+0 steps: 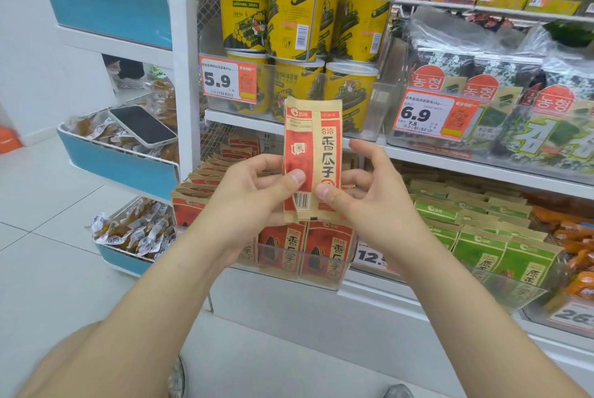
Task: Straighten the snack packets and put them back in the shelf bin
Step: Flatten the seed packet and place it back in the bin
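A tan and red snack packet (313,146) stands upright in the air in front of the shelf, its printed side facing me. My left hand (254,191) pinches its lower left edge with the thumb on the front. My right hand (366,198) pinches its lower right edge the same way. Below both hands sits a clear shelf bin (321,278) with rows of matching red packets (328,246) standing in it. More of these packets (205,179) lie stacked back along the bin's left side.
Yellow canisters (289,18) fill the shelf above, behind a 5.9 price tag (228,81). Green packets (482,249) stand in the bin to the right. A phone (143,124) lies on a blue rack of snacks (119,166) at the left. White floor tiles lie below.
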